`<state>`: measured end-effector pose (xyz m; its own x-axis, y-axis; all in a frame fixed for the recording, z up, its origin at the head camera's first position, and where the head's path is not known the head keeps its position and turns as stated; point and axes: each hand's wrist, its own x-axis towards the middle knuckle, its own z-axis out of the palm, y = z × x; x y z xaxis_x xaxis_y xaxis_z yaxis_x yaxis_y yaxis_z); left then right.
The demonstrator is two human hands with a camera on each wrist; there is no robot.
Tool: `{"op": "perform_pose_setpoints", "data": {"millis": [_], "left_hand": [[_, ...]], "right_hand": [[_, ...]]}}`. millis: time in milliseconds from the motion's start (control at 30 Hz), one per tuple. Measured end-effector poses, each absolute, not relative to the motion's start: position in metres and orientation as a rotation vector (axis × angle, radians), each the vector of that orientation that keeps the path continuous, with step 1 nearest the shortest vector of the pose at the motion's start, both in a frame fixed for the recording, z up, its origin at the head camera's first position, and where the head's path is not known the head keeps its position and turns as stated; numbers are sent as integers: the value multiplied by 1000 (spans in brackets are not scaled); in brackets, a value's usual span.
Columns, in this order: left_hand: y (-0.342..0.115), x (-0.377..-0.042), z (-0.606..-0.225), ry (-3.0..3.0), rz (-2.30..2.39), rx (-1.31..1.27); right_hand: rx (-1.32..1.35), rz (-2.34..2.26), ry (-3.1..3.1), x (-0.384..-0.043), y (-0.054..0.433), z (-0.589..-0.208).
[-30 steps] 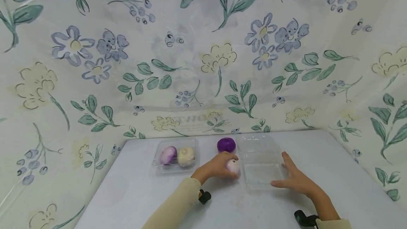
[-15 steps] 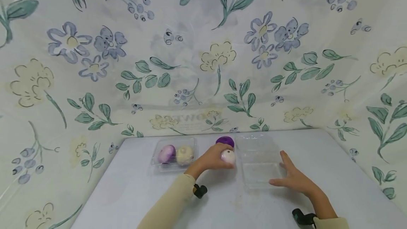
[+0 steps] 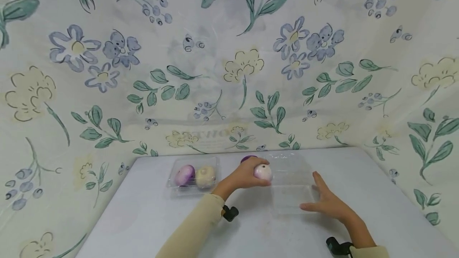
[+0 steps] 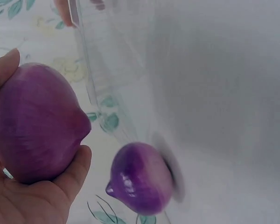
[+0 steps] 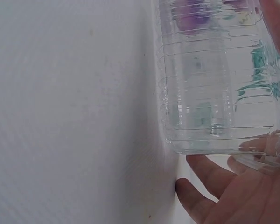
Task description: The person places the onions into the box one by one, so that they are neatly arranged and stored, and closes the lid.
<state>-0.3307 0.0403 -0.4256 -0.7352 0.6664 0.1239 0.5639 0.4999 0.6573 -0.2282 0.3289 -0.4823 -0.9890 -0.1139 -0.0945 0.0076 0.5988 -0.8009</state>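
Observation:
My left hand [image 3: 245,175] grips a purple onion [image 4: 39,123], whose pale end faces the head camera. The onion is held above the table at the left edge of a clear plastic clamshell box [image 3: 291,201], which lies with its lid folded back. A second purple onion [image 4: 142,179] lies on the table below the left hand; in the head view the hand mostly hides it. My right hand [image 3: 329,201] is at the box's right side, thumb and fingers spread. In the right wrist view the fingers lie along the clear wall; whether they touch it is hard to tell.
Left of the left hand, another clear box [image 3: 193,175] holds a purple onion [image 3: 185,175] and a pale yellow onion [image 3: 205,176]. A white table [image 3: 140,218] carries everything. Behind its far edge hangs a floral curtain [image 3: 215,102].
The left hand has lifted the onion, first drawing slightly left, then moving right to the open box's edge. It now covers more of the second onion. The right hand stays beside the box.

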Motion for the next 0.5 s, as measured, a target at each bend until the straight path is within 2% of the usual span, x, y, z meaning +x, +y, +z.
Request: {"op": "perform_pose_setpoints", "data": {"millis": [500], "left_hand": [[86, -323, -434, 2580, 985, 1137]], "right_hand": [[-91, -1340, 2672, -228, 329, -483]]}}
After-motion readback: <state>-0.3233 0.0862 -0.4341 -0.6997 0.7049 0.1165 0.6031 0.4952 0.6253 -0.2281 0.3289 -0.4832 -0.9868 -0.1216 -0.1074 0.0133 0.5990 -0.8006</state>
